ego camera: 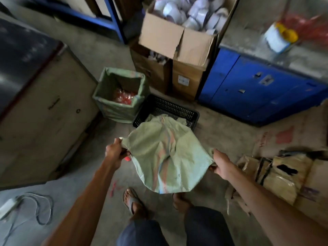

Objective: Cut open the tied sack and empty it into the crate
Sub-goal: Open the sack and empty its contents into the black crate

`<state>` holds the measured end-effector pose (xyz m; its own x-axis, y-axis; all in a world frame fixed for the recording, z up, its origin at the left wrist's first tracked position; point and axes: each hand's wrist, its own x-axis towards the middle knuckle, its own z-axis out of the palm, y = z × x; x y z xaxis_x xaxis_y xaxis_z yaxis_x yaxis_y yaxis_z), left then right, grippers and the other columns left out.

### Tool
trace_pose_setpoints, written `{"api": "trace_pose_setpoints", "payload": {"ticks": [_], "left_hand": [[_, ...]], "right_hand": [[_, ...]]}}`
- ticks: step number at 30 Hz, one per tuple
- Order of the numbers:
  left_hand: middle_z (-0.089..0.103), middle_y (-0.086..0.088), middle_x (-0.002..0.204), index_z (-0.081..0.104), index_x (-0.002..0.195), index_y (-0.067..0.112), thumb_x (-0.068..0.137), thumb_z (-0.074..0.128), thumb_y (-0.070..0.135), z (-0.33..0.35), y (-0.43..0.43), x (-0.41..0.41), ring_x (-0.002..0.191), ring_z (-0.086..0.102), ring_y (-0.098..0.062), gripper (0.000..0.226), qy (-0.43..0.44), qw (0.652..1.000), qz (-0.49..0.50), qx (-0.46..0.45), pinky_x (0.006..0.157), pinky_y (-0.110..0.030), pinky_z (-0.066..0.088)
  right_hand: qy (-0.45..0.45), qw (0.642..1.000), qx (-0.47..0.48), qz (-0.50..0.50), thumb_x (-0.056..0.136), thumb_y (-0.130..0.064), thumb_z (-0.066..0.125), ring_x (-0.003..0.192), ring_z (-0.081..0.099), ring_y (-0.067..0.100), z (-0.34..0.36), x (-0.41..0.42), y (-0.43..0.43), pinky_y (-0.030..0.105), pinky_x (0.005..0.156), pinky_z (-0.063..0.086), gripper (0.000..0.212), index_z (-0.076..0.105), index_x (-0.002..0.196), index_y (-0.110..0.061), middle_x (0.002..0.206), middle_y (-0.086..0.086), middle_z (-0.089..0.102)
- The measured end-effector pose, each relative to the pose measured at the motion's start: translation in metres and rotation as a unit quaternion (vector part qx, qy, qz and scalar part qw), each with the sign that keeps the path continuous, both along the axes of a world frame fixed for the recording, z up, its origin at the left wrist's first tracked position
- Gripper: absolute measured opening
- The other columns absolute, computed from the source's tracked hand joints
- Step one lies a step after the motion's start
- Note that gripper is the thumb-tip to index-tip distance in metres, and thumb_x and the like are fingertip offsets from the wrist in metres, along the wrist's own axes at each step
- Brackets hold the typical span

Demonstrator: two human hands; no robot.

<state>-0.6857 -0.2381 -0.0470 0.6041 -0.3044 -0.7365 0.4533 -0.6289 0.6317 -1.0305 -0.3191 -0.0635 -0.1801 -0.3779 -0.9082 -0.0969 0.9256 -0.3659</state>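
A: What's nearest?

B: Two bare forearms reaching forward. The left hand [116,152] is clenched on one bottom corner of the pale green woven plastic sack [165,157], with something orange-pink showing under its fingers; what it is, I can't tell. The right hand [221,165] grips the opposite corner.

A: And the sack's lie?

B: Upended, with its long axis running away from the hands — closed end near, mouth drooping into the black perforated plastic crate [166,108] just beyond. Both hands sit about equally far from the crate.

A: How does it look?

B: Slack, creased and nearly flat, probably almost empty. Past the crate stands a green-lined open bin [120,96] holding red, glossy pieces.
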Motion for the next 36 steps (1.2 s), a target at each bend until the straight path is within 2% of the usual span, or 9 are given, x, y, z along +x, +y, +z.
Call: {"api": "trace_pose_setpoints", "payload": {"ticks": [4, 8, 13, 19, 22, 26, 30, 33, 36], "left_hand": [[0.058, -0.013, 0.052, 0.059, 0.093, 0.0, 0.105, 0.045, 0.023, 0.042, -0.007, 0.02, 0.025, 0.054, -0.012, 0.029, -0.002, 1.0, -0.002, -0.023, 0.03, -0.02, 0.046], [0.052, -0.013, 0.065, 0.058, 0.08, 0.005, 0.103, 0.046, 0.026, 0.082, -0.011, 0.031, 0.026, 0.053, -0.013, 0.033, -0.021, 0.998, -0.048, -0.031, 0.032, -0.021, 0.047], [0.044, -0.001, 0.041, 0.056, 0.07, 0.011, 0.099, 0.048, 0.028, 0.123, -0.017, 0.042, 0.031, 0.048, -0.016, 0.035, -0.022, 0.995, -0.066, -0.065, 0.039, -0.02, 0.045], [0.041, 0.001, 0.035, 0.049, 0.065, 0.014, 0.099, 0.05, 0.03, 0.178, -0.041, 0.037, 0.032, 0.042, -0.018, 0.037, -0.041, 0.985, -0.111, -0.128, 0.045, -0.024, 0.035], [0.044, 0.002, 0.032, 0.052, 0.064, 0.013, 0.098, 0.052, 0.028, 0.21, -0.056, 0.033, 0.026, 0.044, -0.015, 0.036, -0.081, 0.978, -0.115, -0.152, 0.038, -0.017, 0.04], [0.052, -0.006, 0.053, 0.057, 0.068, 0.011, 0.095, 0.055, 0.027, 0.241, -0.066, 0.029, 0.041, 0.048, -0.021, 0.032, -0.122, 0.968, -0.157, -0.153, 0.039, -0.019, 0.043], [0.055, -0.011, 0.063, 0.062, 0.071, 0.008, 0.101, 0.053, 0.024, 0.257, -0.067, 0.032, 0.035, 0.053, -0.011, 0.035, -0.213, 0.941, -0.208, -0.159, 0.037, -0.02, 0.046], [0.069, -0.019, 0.084, 0.071, 0.086, 0.002, 0.103, 0.053, 0.02, 0.271, -0.07, 0.035, 0.068, 0.062, -0.014, 0.031, -0.288, 0.906, -0.211, -0.229, 0.059, -0.017, 0.051], [0.068, -0.004, 0.093, 0.068, 0.09, 0.016, 0.106, 0.05, 0.025, 0.294, -0.072, 0.031, 0.08, 0.064, -0.012, 0.026, -0.204, 0.917, -0.16, -0.302, 0.076, -0.025, 0.055]], "right_hand": [[-0.024, 1.0, -0.018, -0.01, 0.101, -0.027, 0.047, 0.082, 0.062, 0.024, 0.035, 0.001, -0.011, 0.036, 0.074, 0.052, 0.026, 0.063, 0.111, -0.009, 0.092, 0.011, 0.066], [-0.069, 0.997, -0.023, -0.036, 0.1, -0.029, 0.048, 0.063, 0.059, 0.018, 0.07, -0.002, -0.023, 0.027, 0.048, 0.048, 0.023, 0.058, 0.086, -0.013, 0.074, 0.005, 0.06], [-0.084, 0.991, -0.067, 0.075, 0.094, -0.043, 0.059, 0.029, 0.039, 0.009, 0.125, -0.006, -0.066, 0.016, 0.03, 0.029, 0.036, 0.052, 0.068, -0.019, 0.044, -0.003, 0.047], [-0.009, 0.958, -0.15, 0.243, 0.092, -0.028, 0.059, 0.033, 0.04, 0.009, 0.197, 0.006, -0.111, 0.018, 0.033, 0.029, 0.013, 0.062, 0.084, -0.018, 0.056, -0.001, 0.046], [0.027, 0.934, -0.232, 0.27, 0.078, -0.038, 0.068, 0.068, 0.06, 0.021, 0.23, 0.017, -0.128, 0.029, 0.057, 0.044, 0.033, 0.071, 0.101, -0.014, 0.082, 0.007, 0.062], [0.094, 0.875, -0.321, 0.35, 0.086, -0.029, 0.064, 0.073, 0.059, 0.023, 0.267, 0.03, -0.139, 0.027, 0.058, 0.041, 0.029, 0.071, 0.104, -0.008, 0.093, 0.011, 0.066], [0.27, 0.761, -0.42, 0.414, 0.087, -0.032, 0.055, 0.101, 0.063, 0.038, 0.283, 0.039, -0.139, 0.034, 0.074, 0.044, 0.039, 0.068, 0.107, -0.002, 0.112, 0.023, 0.067], [0.308, 0.712, -0.479, 0.41, 0.086, -0.034, 0.049, 0.103, 0.063, 0.043, 0.291, 0.045, -0.14, 0.04, 0.082, 0.05, 0.04, 0.07, 0.102, -0.005, 0.111, 0.026, 0.069], [0.305, 0.685, -0.549, 0.37, 0.087, -0.031, 0.052, 0.097, 0.064, 0.044, 0.311, 0.053, -0.142, 0.041, 0.078, 0.05, 0.035, 0.069, 0.095, -0.002, 0.103, 0.027, 0.069]]}}
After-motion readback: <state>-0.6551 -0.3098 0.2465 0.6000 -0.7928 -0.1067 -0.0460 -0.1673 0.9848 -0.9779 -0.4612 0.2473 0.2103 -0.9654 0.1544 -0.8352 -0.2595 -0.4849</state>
